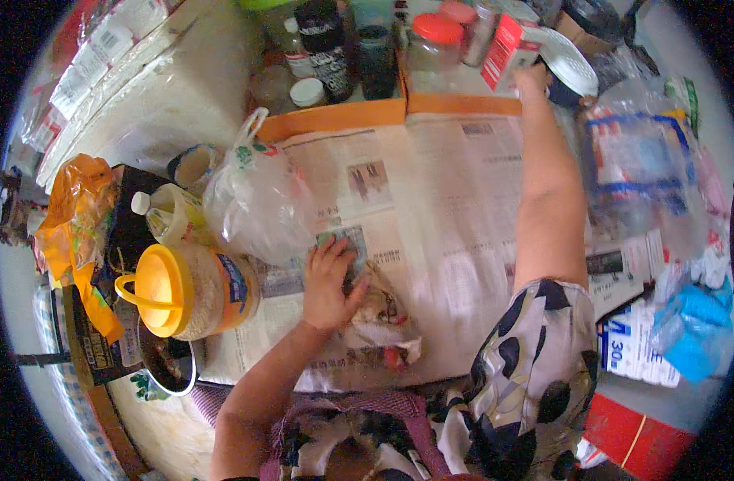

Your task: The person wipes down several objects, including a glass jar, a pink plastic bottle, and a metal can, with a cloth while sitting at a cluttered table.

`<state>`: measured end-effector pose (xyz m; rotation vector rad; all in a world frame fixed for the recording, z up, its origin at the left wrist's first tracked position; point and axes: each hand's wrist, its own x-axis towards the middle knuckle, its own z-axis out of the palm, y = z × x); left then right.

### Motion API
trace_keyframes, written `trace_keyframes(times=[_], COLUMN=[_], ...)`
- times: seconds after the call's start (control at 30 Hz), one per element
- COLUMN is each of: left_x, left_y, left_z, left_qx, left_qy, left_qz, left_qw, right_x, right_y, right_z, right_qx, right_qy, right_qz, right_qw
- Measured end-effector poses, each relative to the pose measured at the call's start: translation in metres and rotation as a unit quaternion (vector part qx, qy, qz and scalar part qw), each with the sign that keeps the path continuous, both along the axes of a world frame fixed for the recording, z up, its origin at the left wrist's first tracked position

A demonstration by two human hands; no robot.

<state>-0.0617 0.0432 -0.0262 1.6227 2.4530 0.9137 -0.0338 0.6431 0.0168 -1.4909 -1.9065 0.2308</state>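
My left hand (331, 285) lies spread on the newspaper (457, 198), its fingers apart beside a small plastic packet (379, 306) that shows brown and white patches. The thumb touches the packet or rests just over its edge; which one is unclear. Stretched far forward, my right hand (532, 78) is at a red and white carton (505, 54) near a white oval lid or tray (568, 63). Its fingers are partly hidden and blurred, so whether they grip the carton does not show. A knotted clear plastic bag (262, 201) stands to the left of the packet.
At left stand a yellow-lidded tub (162, 291), a white-capped bottle (174, 213), an orange bag (75, 222) and a pot (168, 361). Jars and bottles fill an orange-edged tray (343, 117) at the back. Clear bags (641, 156) and a blue plastic item (695, 330) lie right.
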Motion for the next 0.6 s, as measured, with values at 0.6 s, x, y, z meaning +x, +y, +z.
trace_keyframes(times=[0.6], left_x=[-0.017], left_y=[-0.009], left_z=[-0.019], left_qx=[0.194], left_qy=[-0.216], left_qz=[0.026], left_qw=[0.957], right_x=[0.270], right_y=[-0.336], right_z=[0.127], right_qx=[-0.297], right_qy=[-0.283], right_qz=[0.427], right_qw=[0.806])
